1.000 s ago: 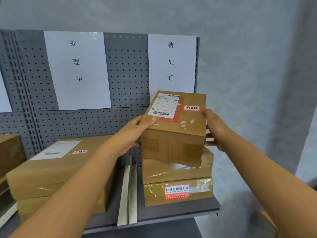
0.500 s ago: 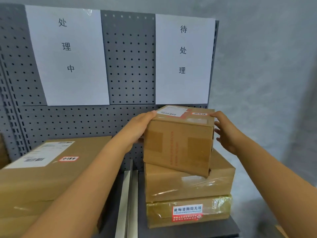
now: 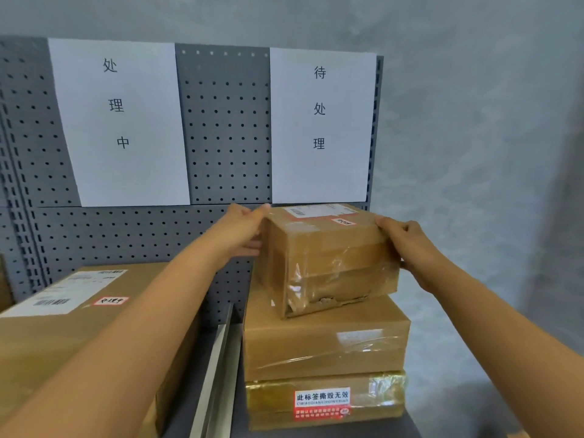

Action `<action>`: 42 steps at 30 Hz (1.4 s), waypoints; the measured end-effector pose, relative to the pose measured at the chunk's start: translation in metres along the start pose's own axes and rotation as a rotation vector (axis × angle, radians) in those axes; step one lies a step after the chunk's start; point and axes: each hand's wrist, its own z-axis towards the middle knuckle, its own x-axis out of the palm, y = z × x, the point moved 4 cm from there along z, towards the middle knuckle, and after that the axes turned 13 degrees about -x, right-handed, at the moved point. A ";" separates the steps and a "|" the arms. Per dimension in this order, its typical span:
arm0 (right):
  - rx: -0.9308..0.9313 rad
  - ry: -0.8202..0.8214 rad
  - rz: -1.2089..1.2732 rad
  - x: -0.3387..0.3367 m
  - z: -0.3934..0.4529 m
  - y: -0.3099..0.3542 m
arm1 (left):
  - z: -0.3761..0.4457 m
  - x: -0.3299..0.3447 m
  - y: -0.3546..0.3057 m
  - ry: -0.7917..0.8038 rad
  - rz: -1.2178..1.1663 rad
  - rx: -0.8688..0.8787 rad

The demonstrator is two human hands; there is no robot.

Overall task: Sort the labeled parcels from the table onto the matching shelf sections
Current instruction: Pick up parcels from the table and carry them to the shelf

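Observation:
A small brown parcel [image 3: 328, 263] with a white shipping label and a red-edged sticker on top sits slightly turned on a stack of two flat parcels [image 3: 325, 343] in the right shelf section. Above it hangs a white sign [image 3: 319, 121] reading 待处理. My left hand [image 3: 243, 230] grips the parcel's left side, thumb on its top edge. At its upper right corner my right hand [image 3: 407, 241] holds on with fingers curled over the edge.
The lowest parcel [image 3: 325, 399] carries a red and white sticker. A metal divider [image 3: 218, 368] separates this section from the left one, where a large parcel [image 3: 63, 336] lies under a sign [image 3: 117, 121] reading 处理中. Grey pegboard [image 3: 226, 137] backs the shelf.
The small parcel came down from a tilted hold onto the stack and now lies flat, turned a little. Both hands stayed on its sides.

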 end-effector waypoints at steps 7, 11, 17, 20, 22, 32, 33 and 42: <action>-0.090 0.023 0.042 0.022 -0.007 0.008 | 0.005 0.025 -0.006 -0.004 0.063 -0.029; -0.043 -0.016 0.136 0.030 -0.007 0.004 | 0.012 0.020 0.005 -0.017 -0.046 -0.069; -0.148 -0.180 -0.002 0.036 -0.018 0.011 | -0.007 0.026 0.014 -0.383 -0.081 0.052; -0.433 -0.349 -0.287 0.033 -0.030 0.040 | -0.029 0.026 0.013 -0.586 0.042 0.168; -0.643 -0.365 -0.347 0.038 -0.041 0.062 | -0.049 0.016 0.019 -0.599 0.082 0.214; -0.932 0.801 -0.022 0.230 -0.178 0.139 | -0.207 -0.175 0.089 -0.804 0.778 0.059; -0.945 0.876 -0.024 0.250 -0.196 0.148 | -0.225 -0.196 0.101 -0.833 0.837 0.032; -1.427 1.091 -0.442 0.445 -0.398 0.243 | -0.403 -0.393 0.231 -1.023 1.248 -0.368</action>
